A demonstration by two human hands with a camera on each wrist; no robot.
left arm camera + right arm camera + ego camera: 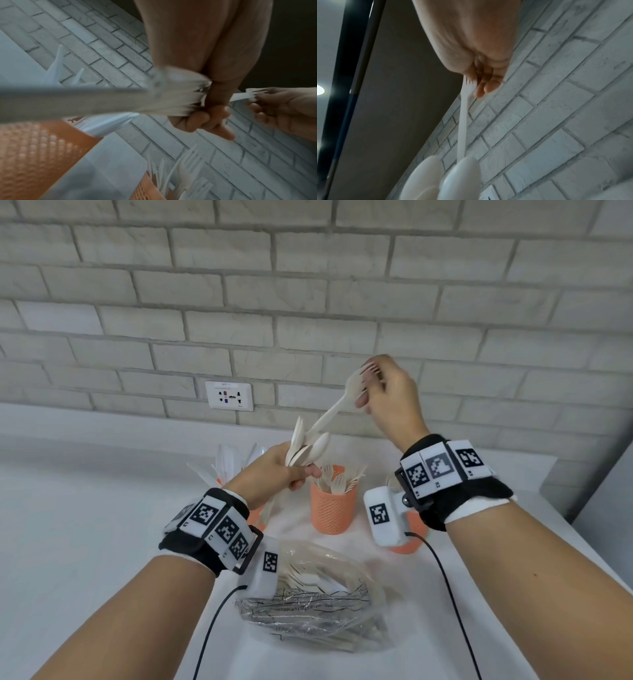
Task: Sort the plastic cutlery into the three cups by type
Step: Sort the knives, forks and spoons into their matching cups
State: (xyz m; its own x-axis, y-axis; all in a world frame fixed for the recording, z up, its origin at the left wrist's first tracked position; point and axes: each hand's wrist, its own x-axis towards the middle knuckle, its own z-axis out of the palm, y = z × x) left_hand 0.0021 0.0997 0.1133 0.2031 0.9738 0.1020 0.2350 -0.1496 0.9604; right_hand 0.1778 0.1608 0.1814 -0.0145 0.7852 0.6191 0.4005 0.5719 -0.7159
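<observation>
My left hand [291, 474] grips a bundle of white plastic spoons [306, 448] above the counter, bowls pointing up; in the left wrist view the bundle [180, 94] is blurred. My right hand [380, 385] pinches the tined head of a white fork [339, 405], whose handle still reaches down into the bundle; the fork [464, 115] hangs below my right fingers [488, 86]. The middle orange mesh cup [332, 508] holds several forks. A left orange cup [255, 517], mostly hidden behind my left hand, holds knives [226, 463]. A third orange cup [407, 539] sits behind my right wrist.
A clear plastic bag [322, 594] with more cutlery lies on the white counter [85, 525] in front of me. A brick wall with a socket plate [228, 396] stands behind the cups. Two black cables run off my wrists toward me.
</observation>
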